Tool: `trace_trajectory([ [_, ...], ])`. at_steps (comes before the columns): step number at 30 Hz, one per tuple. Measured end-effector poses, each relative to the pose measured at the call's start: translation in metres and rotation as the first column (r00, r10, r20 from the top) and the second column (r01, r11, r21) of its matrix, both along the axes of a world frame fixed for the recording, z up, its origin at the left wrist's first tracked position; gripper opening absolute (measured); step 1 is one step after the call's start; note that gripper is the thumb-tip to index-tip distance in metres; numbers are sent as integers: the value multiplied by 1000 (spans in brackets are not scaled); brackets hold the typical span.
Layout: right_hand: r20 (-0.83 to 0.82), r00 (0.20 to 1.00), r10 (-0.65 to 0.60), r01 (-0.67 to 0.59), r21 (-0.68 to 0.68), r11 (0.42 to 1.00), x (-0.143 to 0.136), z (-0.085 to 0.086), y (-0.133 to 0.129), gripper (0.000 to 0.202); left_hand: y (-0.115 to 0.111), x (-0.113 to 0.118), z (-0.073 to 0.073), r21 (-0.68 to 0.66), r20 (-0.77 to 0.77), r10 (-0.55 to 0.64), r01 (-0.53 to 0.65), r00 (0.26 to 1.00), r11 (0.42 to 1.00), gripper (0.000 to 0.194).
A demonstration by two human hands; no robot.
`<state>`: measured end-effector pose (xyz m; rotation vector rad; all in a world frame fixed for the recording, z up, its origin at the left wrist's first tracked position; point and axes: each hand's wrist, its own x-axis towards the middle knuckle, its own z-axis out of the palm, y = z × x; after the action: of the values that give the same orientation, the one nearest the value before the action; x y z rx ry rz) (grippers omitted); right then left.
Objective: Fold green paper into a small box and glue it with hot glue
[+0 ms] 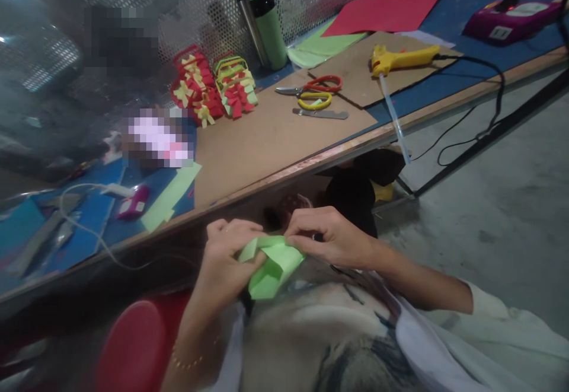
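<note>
A folded light green paper piece [269, 279], open like a small pocket, is held over my lap, below the table's front edge. My left hand [229, 255] grips its left side, the thumb reaching over the paper. My right hand [331, 238] pinches the upper right corner between thumb and fingers. On the brown board [253, 149] beyond my hands lie scissors with red and yellow handles [315, 100] and a metal blade [320, 114].
A yellow glue gun [402, 60], its clear stick over the front edge, lies right. Behind stand red [198, 89] and green [235, 86] paper crafts and two bottles [269, 30]. Green strips [173, 196] lie left. A red stool [133, 347] stands lower left.
</note>
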<state>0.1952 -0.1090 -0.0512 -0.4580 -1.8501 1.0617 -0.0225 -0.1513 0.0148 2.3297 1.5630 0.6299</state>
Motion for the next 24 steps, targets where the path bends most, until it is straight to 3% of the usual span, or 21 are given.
trace_trajectory([
  [3,3,1000,17,-17,-14,1000,1,0,-1,21,1,-1,0,9,14,-34,34,999,999,11],
  [8,-25,997,72,-74,-67,995,7,-3,-2,27,-3,0,0,50,61,-17,14,998,999,15],
  [13,-94,985,143,-149,-54,987,10,-5,-7,31,-5,2,-4,172,152,24,-51,988,984,12],
  [18,-99,993,65,-64,13,998,5,-2,-12,28,-6,5,-7,169,165,86,-114,983,979,12],
  [24,-75,994,82,-79,40,996,6,0,-14,28,-8,7,-5,120,158,85,-105,984,987,12],
])
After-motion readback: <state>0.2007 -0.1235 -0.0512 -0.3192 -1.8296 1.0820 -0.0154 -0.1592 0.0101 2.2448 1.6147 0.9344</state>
